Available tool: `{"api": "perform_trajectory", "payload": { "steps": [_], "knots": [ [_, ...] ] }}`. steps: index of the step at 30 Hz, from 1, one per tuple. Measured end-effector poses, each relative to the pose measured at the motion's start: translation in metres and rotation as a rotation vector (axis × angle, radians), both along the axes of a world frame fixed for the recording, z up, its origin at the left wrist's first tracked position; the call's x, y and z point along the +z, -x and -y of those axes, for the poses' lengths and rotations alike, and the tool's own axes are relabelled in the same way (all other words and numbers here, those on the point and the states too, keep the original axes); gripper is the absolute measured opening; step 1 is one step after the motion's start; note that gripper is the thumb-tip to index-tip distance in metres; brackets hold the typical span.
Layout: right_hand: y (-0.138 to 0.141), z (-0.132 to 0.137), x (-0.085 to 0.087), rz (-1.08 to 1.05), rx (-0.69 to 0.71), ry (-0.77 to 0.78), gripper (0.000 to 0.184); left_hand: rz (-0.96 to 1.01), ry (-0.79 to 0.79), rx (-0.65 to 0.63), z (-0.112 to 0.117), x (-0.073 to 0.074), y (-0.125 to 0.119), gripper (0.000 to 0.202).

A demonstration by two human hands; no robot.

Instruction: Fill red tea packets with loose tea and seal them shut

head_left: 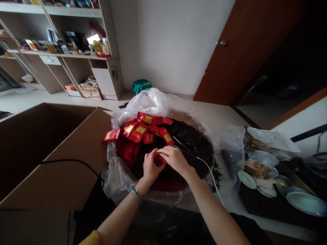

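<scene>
My left hand (151, 165) is closed round a small red packet (158, 159), whose opening faces up. My right hand (173, 157) pinches the rim of the same packet between its fingers. What is inside the packet cannot be made out. Both hands are above a wide round container lined with clear plastic (112, 177), which holds dark, loose, leaf-like material (196, 139). Several red packets with yellow labels (138, 132) lie heaped at its far left. Below them is a stack of flat red packets (127, 153). A black tool with a white cord (185, 147) rests just beyond my right hand.
An open cardboard box (84, 136) stands at the left, with a black cable over its edge. Bowls (305, 202) and a clear tub of brown pieces (258, 168) are on the right. Behind are shelves (74, 56), a green bag (141, 86) and a wooden door (230, 51).
</scene>
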State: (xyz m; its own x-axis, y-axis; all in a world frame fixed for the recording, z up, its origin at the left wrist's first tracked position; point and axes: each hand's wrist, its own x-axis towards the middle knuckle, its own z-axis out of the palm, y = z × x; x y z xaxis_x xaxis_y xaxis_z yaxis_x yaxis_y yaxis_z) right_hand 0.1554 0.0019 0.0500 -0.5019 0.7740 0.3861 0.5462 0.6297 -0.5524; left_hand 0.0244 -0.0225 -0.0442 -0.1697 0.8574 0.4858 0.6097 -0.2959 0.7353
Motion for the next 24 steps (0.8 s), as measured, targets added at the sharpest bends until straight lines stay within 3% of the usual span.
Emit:
{"api": "perform_trajectory", "payload": {
  "steps": [4,7,13,16,20,24],
  "knots": [
    [-0.005,-0.004,0.001,-0.152,-0.199,-0.06,0.017,0.0,0.025,-0.004,0.001,0.001,0.001,0.068],
    [-0.015,-0.009,0.003,-0.126,-0.296,0.005,0.018,0.015,0.04,0.029,0.001,0.002,0.001,0.072],
    [-0.019,-0.002,0.016,0.072,-0.049,0.144,0.017,0.053,0.013,0.086,-0.002,0.0,0.001,0.069],
    [-0.013,0.003,0.018,0.373,-0.07,0.205,0.014,0.042,0.047,0.071,0.0,0.002,0.0,0.068],
    [-0.009,0.001,0.015,0.539,-0.103,0.234,0.015,-0.031,-0.002,-0.039,0.006,0.02,0.009,0.069],
    [-0.01,-0.003,0.012,0.489,-0.071,0.177,0.019,-0.376,-0.138,-0.263,0.004,0.048,0.031,0.026]
  ]
}}
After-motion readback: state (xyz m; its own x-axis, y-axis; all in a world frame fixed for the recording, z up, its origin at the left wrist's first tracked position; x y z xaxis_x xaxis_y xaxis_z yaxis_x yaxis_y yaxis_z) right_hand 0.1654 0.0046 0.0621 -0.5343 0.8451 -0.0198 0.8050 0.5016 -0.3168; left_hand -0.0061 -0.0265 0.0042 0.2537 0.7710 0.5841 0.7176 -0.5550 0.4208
